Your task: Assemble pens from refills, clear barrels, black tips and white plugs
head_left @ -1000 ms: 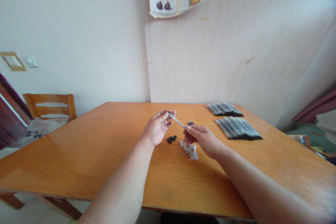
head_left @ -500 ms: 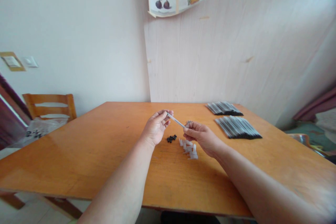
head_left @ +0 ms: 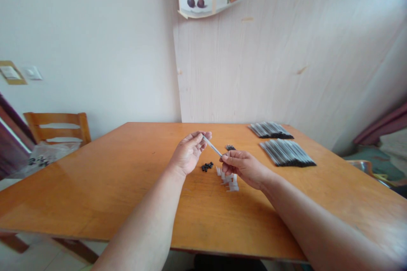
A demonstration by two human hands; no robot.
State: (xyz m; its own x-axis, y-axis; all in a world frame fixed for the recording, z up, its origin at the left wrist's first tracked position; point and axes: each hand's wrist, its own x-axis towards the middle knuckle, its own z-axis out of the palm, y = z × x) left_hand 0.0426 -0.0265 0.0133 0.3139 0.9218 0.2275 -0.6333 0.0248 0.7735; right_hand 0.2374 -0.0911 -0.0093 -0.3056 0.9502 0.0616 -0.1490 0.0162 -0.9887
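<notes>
Above the table a thin translucent tube point(head_left: 212, 145), which looks like a pen barrel, slants between my two hands. My left hand point(head_left: 190, 151) pinches its upper end between thumb and fingers. The lower end is closed in the fingertips of my right hand point(head_left: 240, 165), which hide that tip. Small black caps point(head_left: 207, 166) lie in a loose group below the tube. Partly behind my right hand are several translucent plastic pieces point(head_left: 229, 182). Beyond that hand sits a small bunch of dark-ended parts point(head_left: 230, 147), too small to make out fully.
Two rows of clear tubes with black ends, a nearer row point(head_left: 288, 152) and a farther row point(head_left: 270, 130), lie at the right on the wooden table point(head_left: 104, 186). A wooden chair point(head_left: 57, 127) with a plastic bag point(head_left: 47, 156) stands at the left. Behind is a wall.
My right hand has shifted slightly down and left at the tube's lower end, uncovering more of the dark-ended parts behind it. My left hand keeps its pinch. The view has tilted slightly.
</notes>
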